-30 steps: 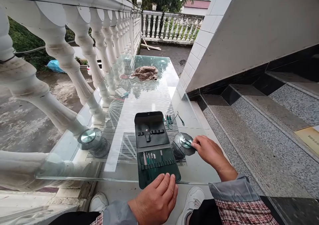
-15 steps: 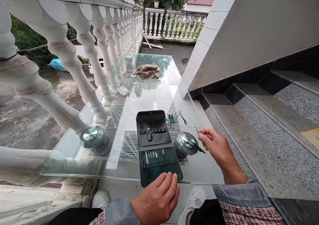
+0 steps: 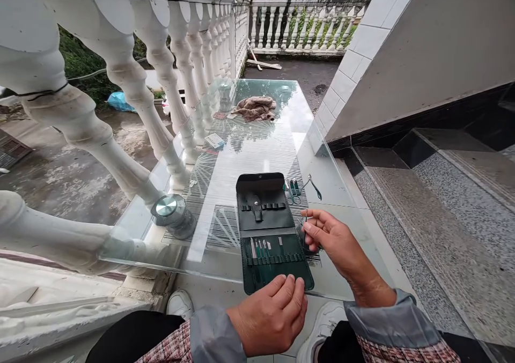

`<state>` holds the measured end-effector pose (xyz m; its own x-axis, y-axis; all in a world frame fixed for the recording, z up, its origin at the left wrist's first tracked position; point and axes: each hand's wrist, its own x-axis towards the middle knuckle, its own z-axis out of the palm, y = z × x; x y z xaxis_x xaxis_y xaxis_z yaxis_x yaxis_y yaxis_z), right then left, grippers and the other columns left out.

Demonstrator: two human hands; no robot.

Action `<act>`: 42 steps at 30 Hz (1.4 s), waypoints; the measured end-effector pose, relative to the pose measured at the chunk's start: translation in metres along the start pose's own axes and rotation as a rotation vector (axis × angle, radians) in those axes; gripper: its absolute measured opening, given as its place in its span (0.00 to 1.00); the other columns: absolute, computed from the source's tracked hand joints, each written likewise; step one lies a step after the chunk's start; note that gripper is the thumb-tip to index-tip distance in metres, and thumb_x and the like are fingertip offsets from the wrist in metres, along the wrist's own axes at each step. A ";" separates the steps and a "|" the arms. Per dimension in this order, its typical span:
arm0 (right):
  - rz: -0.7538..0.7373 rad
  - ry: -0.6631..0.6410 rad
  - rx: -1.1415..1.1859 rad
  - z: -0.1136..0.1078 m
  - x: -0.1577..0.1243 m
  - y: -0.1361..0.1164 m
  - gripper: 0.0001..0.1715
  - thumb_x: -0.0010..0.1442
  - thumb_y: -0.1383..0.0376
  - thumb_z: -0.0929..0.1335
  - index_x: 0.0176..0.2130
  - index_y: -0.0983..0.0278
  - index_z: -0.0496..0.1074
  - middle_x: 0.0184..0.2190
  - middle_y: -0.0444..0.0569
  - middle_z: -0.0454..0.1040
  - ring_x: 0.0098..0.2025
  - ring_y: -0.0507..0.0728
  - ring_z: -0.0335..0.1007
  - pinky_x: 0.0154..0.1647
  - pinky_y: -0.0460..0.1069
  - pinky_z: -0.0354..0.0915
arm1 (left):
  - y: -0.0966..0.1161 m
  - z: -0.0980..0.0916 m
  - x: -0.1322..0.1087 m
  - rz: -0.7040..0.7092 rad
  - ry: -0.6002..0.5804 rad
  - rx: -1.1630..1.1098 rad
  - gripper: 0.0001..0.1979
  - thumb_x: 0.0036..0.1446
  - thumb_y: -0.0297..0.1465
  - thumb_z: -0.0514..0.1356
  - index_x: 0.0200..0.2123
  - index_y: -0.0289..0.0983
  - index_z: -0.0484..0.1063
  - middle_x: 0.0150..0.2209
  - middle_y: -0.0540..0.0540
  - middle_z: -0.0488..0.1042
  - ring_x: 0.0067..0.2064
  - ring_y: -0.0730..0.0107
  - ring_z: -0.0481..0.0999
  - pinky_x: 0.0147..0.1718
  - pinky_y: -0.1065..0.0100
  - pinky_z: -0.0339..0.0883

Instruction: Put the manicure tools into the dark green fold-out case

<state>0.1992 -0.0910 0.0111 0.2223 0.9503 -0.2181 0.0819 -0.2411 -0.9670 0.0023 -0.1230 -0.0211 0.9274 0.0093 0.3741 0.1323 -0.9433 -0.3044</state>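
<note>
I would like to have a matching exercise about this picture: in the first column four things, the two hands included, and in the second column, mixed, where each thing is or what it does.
Column one:
1. Left hand
2. Right hand
3. Brown cloth
4. Green-handled nippers

Column two:
A. Crumpled toward the far end of the glass table
B. At the near edge of the open case
C. Lying on the glass, to the right of the case
D. Holding a slim tool between thumb and fingers

Right pairs: 1-B, 2-D, 3-A, 4-C.
</note>
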 end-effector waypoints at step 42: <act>0.079 0.055 -0.276 0.022 0.010 0.010 0.06 0.48 0.63 0.65 0.29 0.63 0.67 0.18 0.39 0.66 0.15 0.47 0.63 0.11 0.41 0.60 | 0.002 0.002 -0.001 -0.022 0.007 -0.007 0.17 0.60 0.28 0.49 0.48 0.26 0.68 0.51 0.32 0.69 0.51 0.54 0.70 0.50 0.57 0.64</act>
<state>0.1808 -0.0796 -0.0033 0.2901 0.9161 -0.2767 0.3216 -0.3656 -0.8735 0.0024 -0.1245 -0.0239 0.9217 0.0279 0.3870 0.1504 -0.9451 -0.2901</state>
